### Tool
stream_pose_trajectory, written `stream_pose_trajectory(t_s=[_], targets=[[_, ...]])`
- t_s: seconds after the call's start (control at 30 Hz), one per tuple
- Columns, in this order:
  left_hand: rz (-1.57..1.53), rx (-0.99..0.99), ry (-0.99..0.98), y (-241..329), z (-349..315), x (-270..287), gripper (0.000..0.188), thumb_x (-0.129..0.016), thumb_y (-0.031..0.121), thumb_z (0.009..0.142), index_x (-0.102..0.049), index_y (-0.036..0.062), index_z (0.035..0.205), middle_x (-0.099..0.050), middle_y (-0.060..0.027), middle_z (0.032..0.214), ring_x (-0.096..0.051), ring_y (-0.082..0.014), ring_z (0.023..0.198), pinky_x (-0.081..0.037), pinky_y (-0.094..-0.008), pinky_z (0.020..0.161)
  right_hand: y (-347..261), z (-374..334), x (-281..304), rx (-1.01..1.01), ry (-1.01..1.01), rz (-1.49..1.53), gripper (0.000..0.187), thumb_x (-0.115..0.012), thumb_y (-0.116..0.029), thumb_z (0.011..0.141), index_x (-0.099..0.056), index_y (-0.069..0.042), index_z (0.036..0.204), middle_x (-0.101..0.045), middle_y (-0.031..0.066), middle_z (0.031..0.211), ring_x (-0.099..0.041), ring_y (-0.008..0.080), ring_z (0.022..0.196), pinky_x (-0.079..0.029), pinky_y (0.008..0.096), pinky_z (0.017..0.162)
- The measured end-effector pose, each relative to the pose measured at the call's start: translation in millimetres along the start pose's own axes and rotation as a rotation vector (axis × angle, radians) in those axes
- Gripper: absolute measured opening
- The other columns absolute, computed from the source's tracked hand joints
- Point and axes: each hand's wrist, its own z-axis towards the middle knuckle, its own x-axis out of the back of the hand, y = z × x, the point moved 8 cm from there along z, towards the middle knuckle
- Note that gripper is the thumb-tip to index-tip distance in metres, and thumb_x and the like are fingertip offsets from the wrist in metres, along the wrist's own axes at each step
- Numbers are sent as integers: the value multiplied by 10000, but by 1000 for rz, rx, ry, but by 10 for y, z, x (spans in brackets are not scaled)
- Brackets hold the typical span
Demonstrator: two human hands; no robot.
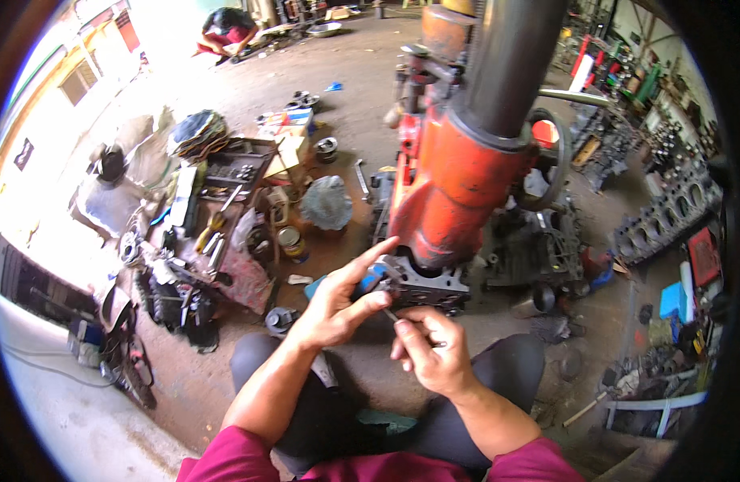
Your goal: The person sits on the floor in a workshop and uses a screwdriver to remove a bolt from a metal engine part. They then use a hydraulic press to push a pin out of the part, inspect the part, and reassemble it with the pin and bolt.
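- While the right hand [433,349] pinches a slim metal piece [392,316], the left hand [338,304] spreads its thumb and index finger; whether it grips anything, I cannot tell.
- That piece is near the metal block [438,291] below the red machine column [450,197].
- Leftward, a can [292,243] bears print too small to read.

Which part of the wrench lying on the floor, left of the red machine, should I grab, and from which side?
Probably mid-shank on the wrench, coming from above, with fingers closing across its long sides. It lies flat on the floor, its length running away from the person, and the shank is narrower than the ends.
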Motion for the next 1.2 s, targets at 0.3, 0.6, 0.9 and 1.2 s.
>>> stream_pose_trajectory(t_s=[0.3, 0.6, 0.9, 1.2], targets=[[-354, -165, 528, -231, 81, -107, 675, -606, 360, 978, -316, 42, 1499, -559, -19, 855, -495, -71, 663, -466, -228, 630, -54, 133, 117, 362, 279, 3, 220, -597, -114, 988, -630, -33, 1191, -658, 29, 907, -554, 39, 714, -472, 207, 621], [-204, -162, 509, -315, -17, -261, 642, -579, 308, 1003, -289, 59, 1520, -569, -16, 912, -491, -63, 708, -441, -220, 673, 129, 171, 117, 331, 325, -141, 234, -710, -121, 896, -654, 23, 1072, -627, 25, 814, -527, 81, 718, -467, 262, 644], [-244, -179, 513, -313, -61, -292, 642, -590, 252, 999, -275, 57, 1524, -582, -25, 882, -521, -72, 714, -472, -228, 688, 228, 187, 104, 282, 316, -110, 298, -713, -127, 862, -641, 39, 1098, -695, 153, 969, -647, 210, 842, -515, 351, 773], [-195, -107, 529, -305, -112, -279, 617, -601, 203, 989, -312, 85, 1522, -612, -20, 923, -560, -90, 796, -487, -240, 751, 206, 140, 86, 212, 312, -101, 248, -713, -80, 868, -653, -8, 1097, -688, 59, 965, -619, 109, 875, -510, 275, 798]])
